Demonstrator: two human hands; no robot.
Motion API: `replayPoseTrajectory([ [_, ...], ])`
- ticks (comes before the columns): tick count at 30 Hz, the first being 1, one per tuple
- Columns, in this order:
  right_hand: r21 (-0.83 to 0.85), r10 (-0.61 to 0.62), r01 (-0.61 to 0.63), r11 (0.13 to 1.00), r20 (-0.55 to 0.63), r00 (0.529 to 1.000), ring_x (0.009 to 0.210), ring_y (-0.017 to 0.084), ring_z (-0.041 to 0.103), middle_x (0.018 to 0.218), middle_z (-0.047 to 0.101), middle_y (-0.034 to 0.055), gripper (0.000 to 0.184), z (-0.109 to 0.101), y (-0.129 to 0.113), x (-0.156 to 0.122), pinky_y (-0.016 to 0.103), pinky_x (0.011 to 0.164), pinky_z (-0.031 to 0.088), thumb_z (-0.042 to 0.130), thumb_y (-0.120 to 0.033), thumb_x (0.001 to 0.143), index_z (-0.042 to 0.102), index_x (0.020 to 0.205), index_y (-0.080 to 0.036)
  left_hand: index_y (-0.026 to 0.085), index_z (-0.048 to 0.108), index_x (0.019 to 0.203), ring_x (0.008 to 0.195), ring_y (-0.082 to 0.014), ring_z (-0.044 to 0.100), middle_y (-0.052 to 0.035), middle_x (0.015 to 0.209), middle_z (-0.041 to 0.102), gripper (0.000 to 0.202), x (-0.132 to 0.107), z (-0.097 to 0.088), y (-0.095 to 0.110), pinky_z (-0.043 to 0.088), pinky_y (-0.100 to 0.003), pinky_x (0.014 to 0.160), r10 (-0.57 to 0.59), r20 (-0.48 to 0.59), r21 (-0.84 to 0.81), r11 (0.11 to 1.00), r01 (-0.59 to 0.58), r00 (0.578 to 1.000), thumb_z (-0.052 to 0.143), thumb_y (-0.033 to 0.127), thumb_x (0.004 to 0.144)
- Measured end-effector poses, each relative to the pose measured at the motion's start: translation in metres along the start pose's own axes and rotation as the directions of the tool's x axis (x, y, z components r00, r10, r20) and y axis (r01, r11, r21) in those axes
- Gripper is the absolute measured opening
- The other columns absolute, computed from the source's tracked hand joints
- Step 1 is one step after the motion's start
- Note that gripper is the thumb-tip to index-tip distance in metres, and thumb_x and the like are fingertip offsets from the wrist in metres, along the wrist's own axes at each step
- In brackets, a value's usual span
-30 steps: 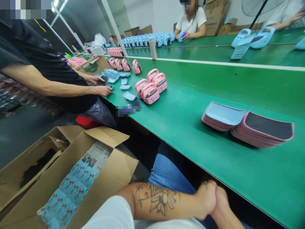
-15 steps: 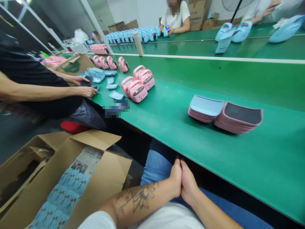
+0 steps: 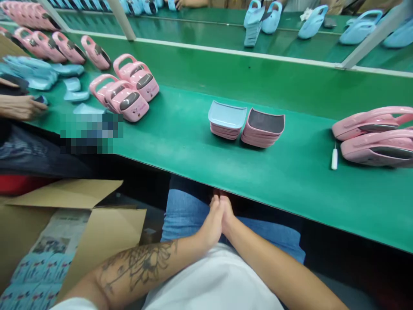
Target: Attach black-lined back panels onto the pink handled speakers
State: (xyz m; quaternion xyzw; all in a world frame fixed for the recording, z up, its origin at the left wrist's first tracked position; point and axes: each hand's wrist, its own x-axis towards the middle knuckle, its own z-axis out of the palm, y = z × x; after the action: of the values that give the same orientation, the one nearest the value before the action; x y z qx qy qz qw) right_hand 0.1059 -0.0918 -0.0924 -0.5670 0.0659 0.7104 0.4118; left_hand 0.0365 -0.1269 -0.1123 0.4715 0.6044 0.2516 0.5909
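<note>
My left hand [image 3: 210, 226] and my right hand [image 3: 226, 212] rest palm to palm in my lap, just below the table's front edge. Their fingers look straight and flat, though the tips are partly in shadow under the edge. I see nothing held between them. On the green table [image 3: 180, 150] ahead stand two neat stacks of curved plates. The left stack [image 3: 226, 118] has a light blue plate on top of pink ones. Beside it, the right stack [image 3: 263, 128] is pink with a dark grey top face.
Pink handled cases [image 3: 130, 103] stand to the left, more pink cases [image 3: 380, 153] to the right beside a white-handled screwdriver [image 3: 334, 159]. At far left is a co-worker's hand [image 3: 24, 106] near blue parts [image 3: 32, 71]. An open carton [image 3: 106, 232] sits at lower left.
The view has swung right, bringing the pink cases and screwdriver at the right into sight. My hands stay pressed together in my lap. The plate stacks look unmoved.
</note>
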Motion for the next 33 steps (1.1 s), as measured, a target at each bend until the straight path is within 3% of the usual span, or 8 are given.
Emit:
replayPoseTrajectory([
  [2, 0.007, 0.083, -0.084, 0.996, 0.109, 0.991, 0.069, 0.017, 0.066, 0.078, 0.071, 0.0015, 0.052, -0.005, -0.011, -0.022, 0.032, 0.071, 0.057, 0.035, -0.051, 0.112, 0.07, 0.091, -0.019, 0.014, 0.05, 0.159, 0.165, -0.0375, 0.027, -0.0182, 0.172, 0.041, 0.075, -0.014, -0.026, 0.004, 0.015, -0.06, 0.137, 0.246, 0.18, 0.253, 0.924, -0.287, 0.952, 0.054, 0.059, 0.099],
  [4, 0.014, 0.181, -0.194, 0.981, 0.287, 0.941, 0.084, 0.021, 0.071, 0.094, 0.077, 0.0062, 0.055, -0.015, -0.02, -0.049, 0.036, 0.082, 0.058, 0.031, -0.054, 0.111, 0.073, 0.105, -0.019, 0.014, 0.052, 0.157, 0.165, -0.0401, 0.028, -0.02, 0.17, 0.044, 0.066, -0.025, -0.056, 0.013, 0.009, -0.067, 0.135, 0.538, 0.357, 0.457, 0.612, -0.645, 0.763, 0.056, 0.049, 0.101],
  [7, 0.059, 0.23, -0.346, 0.936, 0.643, 0.73, 0.112, 0.022, 0.07, 0.13, 0.075, 0.0102, 0.073, -0.028, -0.033, -0.085, 0.037, 0.099, 0.053, 0.017, -0.068, 0.107, 0.064, 0.137, -0.02, 0.014, 0.055, 0.15, 0.158, -0.0383, 0.042, -0.0218, 0.157, 0.059, 0.056, -0.038, -0.087, 0.032, 0.021, -0.065, 0.132, 0.755, 0.328, 0.54, 0.343, -0.769, 0.568, 0.063, 0.036, 0.099],
  [10, 0.043, 0.197, -0.347, 0.937, 0.755, 0.625, 0.129, 0.021, 0.063, 0.147, 0.067, 0.0095, 0.083, -0.034, -0.041, -0.101, 0.034, 0.107, 0.047, 0.023, -0.08, 0.101, 0.055, 0.15, -0.021, 0.011, 0.057, 0.143, 0.151, -0.0377, 0.05, -0.0241, 0.147, 0.065, 0.051, -0.048, -0.093, 0.054, 0.031, -0.064, 0.129, 0.816, 0.259, 0.511, 0.338, -0.79, 0.516, 0.066, 0.028, 0.096],
  [17, 0.13, 0.041, -0.261, 0.957, 0.826, 0.562, 0.139, 0.019, 0.059, 0.16, 0.058, 0.0087, 0.08, -0.032, -0.053, -0.104, 0.028, 0.104, 0.051, 0.022, -0.078, 0.102, 0.053, 0.151, -0.023, 0.018, 0.07, 0.122, 0.154, -0.0444, 0.046, -0.0219, 0.151, 0.062, 0.031, -0.053, -0.08, 0.089, 0.028, -0.073, 0.126, 0.853, 0.248, 0.477, 0.305, -0.824, 0.459, 0.074, 0.025, 0.092],
  [25, 0.323, -0.058, -0.24, 0.916, 0.696, 0.716, 0.143, 0.02, 0.06, 0.16, 0.057, 0.0119, 0.086, -0.03, -0.061, -0.104, 0.037, 0.116, 0.051, 0.015, -0.081, 0.101, 0.047, 0.153, -0.02, 0.018, 0.072, 0.114, 0.157, -0.0435, 0.043, -0.0191, 0.157, 0.059, 0.025, -0.051, -0.069, 0.087, 0.024, -0.072, 0.129, 0.863, 0.237, 0.453, 0.308, -0.837, 0.446, 0.07, 0.022, 0.089],
  [30, 0.511, -0.146, -0.217, 0.831, 0.578, 0.803, 0.128, 0.02, 0.071, 0.13, 0.076, 0.0084, 0.066, -0.037, -0.071, -0.103, 0.037, 0.103, 0.061, 0.024, -0.068, 0.107, 0.049, 0.147, -0.022, 0.021, 0.073, 0.099, 0.158, -0.038, 0.042, -0.0141, 0.15, 0.065, 0.013, -0.054, -0.058, 0.078, 0.021, -0.066, 0.132, 0.927, 0.23, 0.521, 0.138, -0.842, 0.295, 0.075, 0.018, 0.087],
  [33, 0.581, -0.178, -0.214, 0.785, 0.543, 0.821, 0.115, 0.019, 0.075, 0.119, 0.078, 0.0071, 0.06, -0.041, -0.077, -0.104, 0.035, 0.093, 0.065, 0.025, -0.065, 0.107, 0.05, 0.143, -0.023, 0.02, 0.073, 0.097, 0.156, -0.0373, 0.046, -0.0157, 0.14, 0.071, 0.01, -0.053, -0.049, 0.076, 0.025, -0.063, 0.132, 0.933, 0.225, 0.519, 0.129, -0.845, 0.281, 0.078, 0.02, 0.088],
])
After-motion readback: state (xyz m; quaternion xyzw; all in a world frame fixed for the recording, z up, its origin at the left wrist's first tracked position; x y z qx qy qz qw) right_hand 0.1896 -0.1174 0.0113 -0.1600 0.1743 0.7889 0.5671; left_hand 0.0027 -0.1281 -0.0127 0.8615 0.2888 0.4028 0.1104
